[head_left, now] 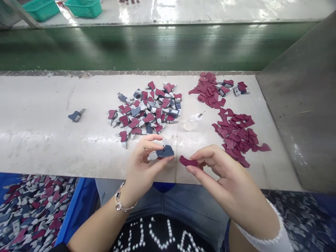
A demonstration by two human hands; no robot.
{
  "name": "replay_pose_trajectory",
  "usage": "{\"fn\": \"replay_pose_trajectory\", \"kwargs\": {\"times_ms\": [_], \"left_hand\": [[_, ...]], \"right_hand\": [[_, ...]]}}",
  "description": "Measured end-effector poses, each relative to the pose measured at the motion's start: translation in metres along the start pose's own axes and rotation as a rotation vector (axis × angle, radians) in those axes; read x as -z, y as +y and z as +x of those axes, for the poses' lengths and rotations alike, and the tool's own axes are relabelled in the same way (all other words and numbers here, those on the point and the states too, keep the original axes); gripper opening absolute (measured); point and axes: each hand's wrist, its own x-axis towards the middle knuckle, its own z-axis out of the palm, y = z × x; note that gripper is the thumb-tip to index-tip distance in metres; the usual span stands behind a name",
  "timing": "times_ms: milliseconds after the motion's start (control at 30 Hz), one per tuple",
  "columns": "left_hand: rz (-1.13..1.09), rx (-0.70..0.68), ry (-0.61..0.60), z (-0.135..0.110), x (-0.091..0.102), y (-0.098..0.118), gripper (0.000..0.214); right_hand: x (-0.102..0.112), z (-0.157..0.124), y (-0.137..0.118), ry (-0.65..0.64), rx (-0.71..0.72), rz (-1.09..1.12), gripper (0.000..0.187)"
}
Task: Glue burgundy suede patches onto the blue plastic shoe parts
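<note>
My left hand (145, 157) pinches a small dark blue and grey plastic part (166, 151) between thumb and fingers, above the front of the table. Just to its right, my right hand (214, 166) grips a curved maroon plastic piece (188, 161) by its right end. The two parts are close but apart. Beyond my left hand lies a heap of joined maroon, blue and grey parts (149, 117). Two piles of loose maroon pieces, the nearer pile (237, 136) and the farther pile (207, 90), lie beyond my right hand. Between the heaps rests a clear bottle with a needle tip (193, 121).
A single blue and grey part (76, 115) lies on the left of the pale tabletop (39, 140). At lower left stands a blue bin (75, 206) full of parts. A metal panel (304, 105) bounds the right side. Green baskets (84, 8) stand on the raised ledge behind.
</note>
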Motion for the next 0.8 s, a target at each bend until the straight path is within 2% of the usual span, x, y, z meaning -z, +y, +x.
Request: {"fn": "replay_pose_trajectory", "kwargs": {"times_ms": [33,133,300,367,533,800], "left_hand": [[0.017,-0.039,0.005,0.0,0.0,0.0,0.028],[0.034,-0.116,0.01,0.002,-0.001,-0.001,0.03],[0.041,-0.221,0.004,0.002,-0.003,-0.001,0.032],[0.055,-0.252,-0.014,0.002,-0.003,-0.001,0.033],[0.154,-0.338,-0.045,0.001,0.001,-0.002,0.036],[0.197,-0.427,-0.101,0.002,0.006,0.004,0.039]], "right_hand": [[0.001,0.002,-0.001,-0.028,0.009,0.025,0.008],[-0.001,0.008,-0.002,-0.088,0.018,0.143,0.023],[-0.012,0.016,0.001,-0.063,-0.223,0.526,0.013],[-0.014,0.019,0.002,-0.054,-0.28,0.641,0.02],[-0.013,0.024,0.004,-0.051,-0.281,0.672,0.024],[-0.012,0.028,0.004,-0.138,-0.306,0.674,0.026]]}}
